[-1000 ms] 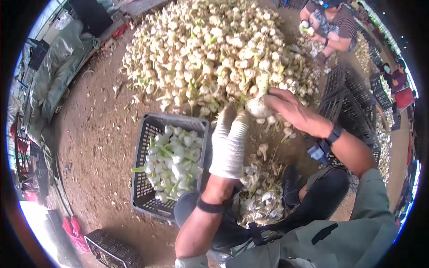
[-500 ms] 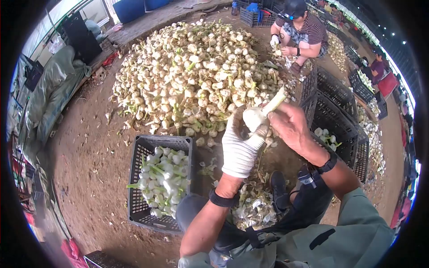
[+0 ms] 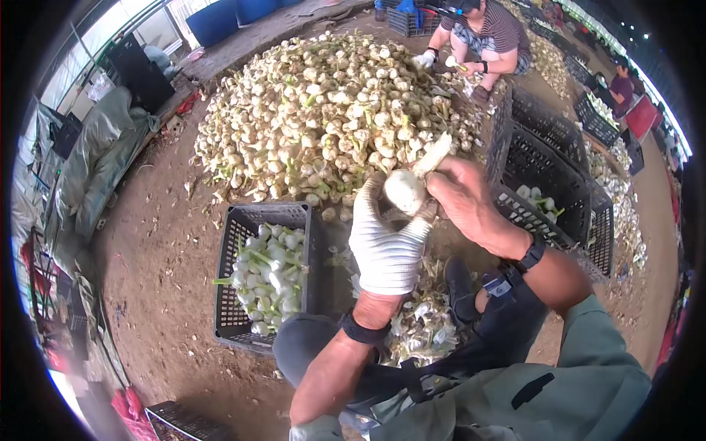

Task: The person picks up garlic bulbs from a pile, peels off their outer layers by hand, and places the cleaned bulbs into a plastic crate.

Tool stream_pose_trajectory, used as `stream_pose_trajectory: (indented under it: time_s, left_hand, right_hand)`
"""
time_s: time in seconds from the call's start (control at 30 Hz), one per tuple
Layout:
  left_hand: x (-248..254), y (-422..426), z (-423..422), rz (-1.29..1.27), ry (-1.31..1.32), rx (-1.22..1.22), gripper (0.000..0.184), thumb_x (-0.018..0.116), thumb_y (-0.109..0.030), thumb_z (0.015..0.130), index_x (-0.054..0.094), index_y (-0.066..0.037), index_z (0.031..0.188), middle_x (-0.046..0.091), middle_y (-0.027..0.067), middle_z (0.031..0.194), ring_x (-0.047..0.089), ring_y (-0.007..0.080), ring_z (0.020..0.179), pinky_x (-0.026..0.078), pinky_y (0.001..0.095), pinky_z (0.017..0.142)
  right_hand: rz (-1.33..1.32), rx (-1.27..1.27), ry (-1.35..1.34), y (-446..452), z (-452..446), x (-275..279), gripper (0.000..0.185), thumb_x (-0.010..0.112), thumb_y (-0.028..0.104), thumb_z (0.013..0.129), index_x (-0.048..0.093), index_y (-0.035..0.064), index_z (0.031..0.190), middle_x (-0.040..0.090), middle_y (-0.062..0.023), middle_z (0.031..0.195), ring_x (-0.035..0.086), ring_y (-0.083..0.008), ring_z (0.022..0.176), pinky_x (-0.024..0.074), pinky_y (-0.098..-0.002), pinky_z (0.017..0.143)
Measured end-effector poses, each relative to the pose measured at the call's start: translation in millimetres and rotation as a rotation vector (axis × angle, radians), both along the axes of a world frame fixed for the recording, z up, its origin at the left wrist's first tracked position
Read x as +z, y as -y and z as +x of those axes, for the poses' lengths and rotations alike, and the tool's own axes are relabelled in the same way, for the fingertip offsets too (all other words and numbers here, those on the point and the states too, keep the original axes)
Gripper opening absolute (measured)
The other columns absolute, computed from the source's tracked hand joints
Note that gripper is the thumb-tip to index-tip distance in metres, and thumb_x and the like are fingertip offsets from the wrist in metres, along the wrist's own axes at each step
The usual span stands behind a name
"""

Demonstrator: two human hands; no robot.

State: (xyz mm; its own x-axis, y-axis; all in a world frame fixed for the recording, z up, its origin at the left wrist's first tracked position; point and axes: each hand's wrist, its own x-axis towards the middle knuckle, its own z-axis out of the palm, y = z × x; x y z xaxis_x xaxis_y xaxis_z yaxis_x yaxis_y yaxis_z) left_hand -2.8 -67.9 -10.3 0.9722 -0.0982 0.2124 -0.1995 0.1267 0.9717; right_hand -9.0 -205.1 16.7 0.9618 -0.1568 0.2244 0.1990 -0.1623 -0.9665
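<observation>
A whitish garlic bulb [image 3: 404, 191] with a thick pale stem [image 3: 434, 155] is held up in front of me. My left hand [image 3: 388, 239], in a white knitted glove, is closed around the bulb from below and the left. My bare right hand [image 3: 471, 198] is closed with fingers and thumb against the bulb's right side, at the base of the stem. Whether loose skin lies between those fingers I cannot tell. Below my hands, peeled garlic skins [image 3: 423, 331] lie heaped between my feet. A black crate [image 3: 312, 250] of clean white garlic bulbs [image 3: 272, 275] stands to the left.
A large pile of unpeeled garlic [image 3: 316, 117] rises ahead. Black crates [image 3: 540, 158] stand on the right, one with a few white bulbs [image 3: 540, 202]. Beyond the pile a person [image 3: 489, 44] crouches, garlic in hand. Rumpled grey-green sheeting [image 3: 95, 169] lies at the left.
The garlic has tilted, so its rounded bulb now faces me more, with the stem up and right. Both hands stay on it. My view has shifted slightly. The other person's hands have moved apart.
</observation>
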Motion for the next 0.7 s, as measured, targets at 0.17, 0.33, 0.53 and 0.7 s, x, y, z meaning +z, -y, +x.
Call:
stream_pose_trajectory:
  time_s: [0.17,0.33,0.53,0.7]
  left_hand:
    - [-1,-10,-20,0.107,0.075,0.043,0.072,0.085,-0.012,0.073,0.044,0.004,0.13,0.063,0.0115,0.11,0.062,0.0149,0.094,0.054,0.0283,0.083]
    - [-1,-35,-6,-0.249,-0.148,-0.142,0.06,0.082,-0.024,0.077,0.052,0.004,0.121,0.065,0.0113,0.102,0.065,0.0146,0.084,0.056,0.0259,0.068]
    - [-5,-49,-4,-0.386,-0.456,-0.338,0.055,0.079,-0.033,0.081,0.056,0.004,0.115,0.067,0.0093,0.095,0.065,0.0134,0.074,0.054,0.0245,0.058]
    - [-4,-42,-6,-0.265,-0.277,-0.179,0.05,0.079,-0.019,0.081,0.054,0.005,0.117,0.066,0.0089,0.101,0.062,0.011,0.084,0.053,0.0237,0.07]
  right_hand:
    - [-0.017,-0.032,-0.123,-6,-17,1,0.018,0.054,0.011,0.092,0.061,0.0001,0.081,0.051,0.0043,0.068,0.04,-0.0008,0.059,0.0289,-0.0212,0.048]
    - [0.147,0.134,-0.196,-7,-16,2,0.017,0.05,0.011,0.093,0.058,0.0005,0.081,0.051,0.0013,0.063,0.043,-0.0061,0.044,0.0358,-0.0244,0.04]
    - [0.167,0.142,-0.189,-6,-10,-8,0.016,0.05,0.009,0.092,0.054,0.0021,0.078,0.05,0.0007,0.062,0.045,-0.0058,0.047,0.0361,-0.0246,0.042]
    - [0.013,0.158,-0.15,-11,-13,-3,0.017,0.054,0.012,0.092,0.057,0.0008,0.08,0.05,0.0022,0.064,0.046,-0.005,0.051,0.0365,-0.0252,0.045]
